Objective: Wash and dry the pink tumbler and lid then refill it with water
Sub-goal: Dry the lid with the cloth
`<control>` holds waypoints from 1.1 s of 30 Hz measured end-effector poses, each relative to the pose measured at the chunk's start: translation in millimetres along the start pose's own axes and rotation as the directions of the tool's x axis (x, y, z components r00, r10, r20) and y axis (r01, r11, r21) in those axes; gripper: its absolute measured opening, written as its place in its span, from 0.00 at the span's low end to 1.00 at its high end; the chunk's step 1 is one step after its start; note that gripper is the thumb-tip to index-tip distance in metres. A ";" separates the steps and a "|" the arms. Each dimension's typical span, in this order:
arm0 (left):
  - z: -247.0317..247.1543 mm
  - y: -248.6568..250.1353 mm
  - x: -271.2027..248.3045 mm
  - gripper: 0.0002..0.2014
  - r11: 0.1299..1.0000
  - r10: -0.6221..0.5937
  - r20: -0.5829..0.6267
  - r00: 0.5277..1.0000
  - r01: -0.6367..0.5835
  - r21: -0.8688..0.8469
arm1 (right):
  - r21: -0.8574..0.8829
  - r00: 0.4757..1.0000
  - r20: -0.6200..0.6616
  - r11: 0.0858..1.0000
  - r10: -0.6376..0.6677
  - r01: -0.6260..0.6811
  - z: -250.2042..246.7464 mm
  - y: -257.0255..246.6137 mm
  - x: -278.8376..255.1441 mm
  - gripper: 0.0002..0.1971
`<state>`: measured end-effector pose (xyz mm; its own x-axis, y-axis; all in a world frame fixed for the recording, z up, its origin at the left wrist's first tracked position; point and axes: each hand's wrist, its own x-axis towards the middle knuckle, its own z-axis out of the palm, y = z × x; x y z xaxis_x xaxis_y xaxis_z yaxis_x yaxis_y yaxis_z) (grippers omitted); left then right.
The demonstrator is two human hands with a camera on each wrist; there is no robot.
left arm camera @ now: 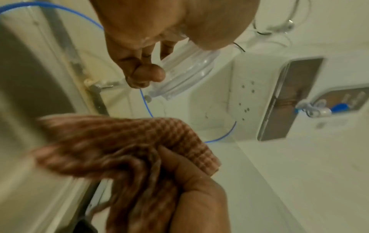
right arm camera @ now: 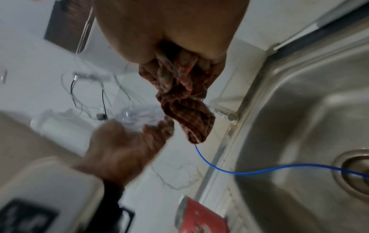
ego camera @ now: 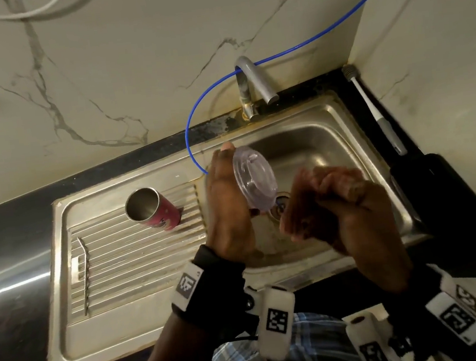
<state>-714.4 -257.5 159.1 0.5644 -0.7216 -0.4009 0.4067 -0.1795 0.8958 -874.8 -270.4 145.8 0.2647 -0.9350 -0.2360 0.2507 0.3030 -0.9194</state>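
Observation:
The pink tumbler (ego camera: 152, 209) stands open-mouthed and lidless on the ribbed drainboard (ego camera: 139, 260), left of the basin. My left hand (ego camera: 228, 208) holds the clear plastic lid (ego camera: 256, 179) on edge over the sink basin (ego camera: 331, 152), fingers curled round its rim. The lid (left arm camera: 185, 74) shows from behind in the left wrist view. Just right of the lid, my right hand (ego camera: 349, 206) grips a bunched reddish-brown waffle cloth (ego camera: 297, 215), blurred by motion. In the right wrist view the cloth (right arm camera: 183, 100) hangs from my fist near the lid (right arm camera: 139, 118). The tumbler (right arm camera: 199, 216) sits below.
A steel tap (ego camera: 255, 83) rises behind the basin, with a thin blue tube (ego camera: 194, 120) looped over it and trailing toward the drain (ego camera: 281, 205). A straw brush (ego camera: 85, 275) lies on the drainboard's left. A long-handled brush (ego camera: 374, 108) leans in the right corner, a dark object (ego camera: 436, 187) beside it.

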 end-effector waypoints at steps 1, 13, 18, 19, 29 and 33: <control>2.4 -0.3 -2.2 0.19 0.997 -0.073 -0.002 0.997 0.073 -0.038 | -0.071 0.995 -0.025 0.993 -0.092 0.090 -3.8 -2.0 6.5 0.20; 6.3 -20.0 -5.6 0.34 0.966 -0.257 0.113 0.960 0.260 -0.011 | -0.346 0.800 0.417 0.739 -0.431 0.578 2.5 11.4 7.0 0.13; 4.7 -16.9 -7.4 0.30 0.960 -0.262 0.126 0.957 0.272 -0.072 | -0.377 0.793 0.449 0.718 -0.411 0.585 2.0 8.7 7.4 0.15; 4.6 -15.4 -6.8 0.33 0.951 -0.265 0.159 0.951 0.284 -0.118 | -0.372 0.763 0.477 0.686 -0.437 0.626 4.0 7.5 1.5 0.12; 5.9 -17.1 -12.7 0.28 0.957 -0.256 0.142 0.956 0.271 -0.100 | -0.365 0.748 0.482 0.671 -0.456 0.645 -8.6 12.9 12.7 0.09; 1.2 -14.6 -12.2 0.28 0.955 -0.260 0.139 0.956 0.275 -0.106 | -0.309 0.689 0.532 0.645 -0.492 0.699 -13.3 16.6 13.6 0.06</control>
<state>-728.2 -246.8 151.1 0.3336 -0.7360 -0.5891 0.6202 -0.2993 0.7251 -879.4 -280.5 123.1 0.5545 -0.6952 0.4574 0.0590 -0.5155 -0.8549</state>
